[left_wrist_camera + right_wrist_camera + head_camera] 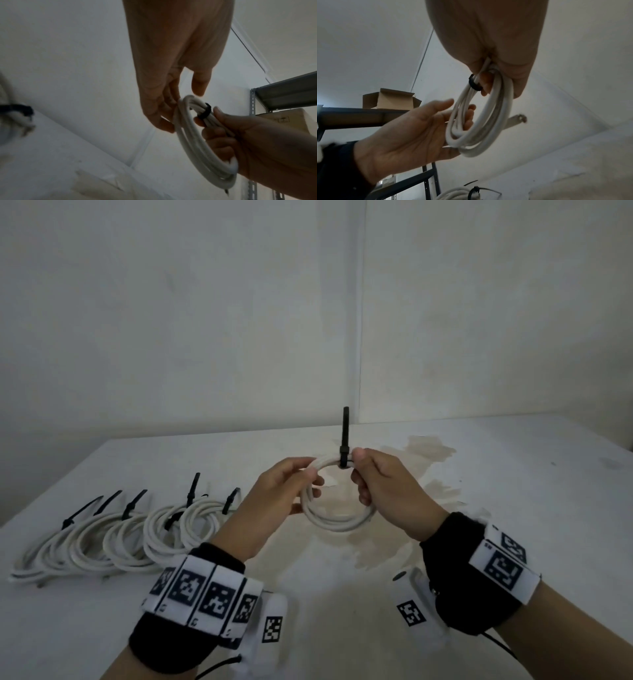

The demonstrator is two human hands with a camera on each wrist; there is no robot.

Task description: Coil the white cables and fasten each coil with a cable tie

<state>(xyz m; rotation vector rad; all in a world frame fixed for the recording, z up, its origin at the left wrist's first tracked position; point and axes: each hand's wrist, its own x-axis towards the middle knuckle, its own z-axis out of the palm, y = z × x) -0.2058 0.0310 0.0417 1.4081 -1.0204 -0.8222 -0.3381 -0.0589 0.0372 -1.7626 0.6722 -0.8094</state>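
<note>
A white cable coil (337, 522) is held upright above the middle of the table. A black cable tie (344, 453) wraps its top, with the tail standing straight up. My right hand (383, 484) grips the coil just right of the tie, thumb against the tie's head. My left hand (284, 491) holds the coil's left side, fingers reaching through the loop and thumb lying over the strands. In the right wrist view the tie (473, 84) circles the strands of the coil (488, 128) beside my right fingers. The left wrist view shows the same coil (193, 142) and tie (205, 112).
Several tied white coils (113, 535) with black tie tails lie in a row at the table's left. A brown stain (394, 542) marks the white table (531, 491) under my hands. Walls close the back. A metal shelf with a cardboard box (390, 100) stands off to the side.
</note>
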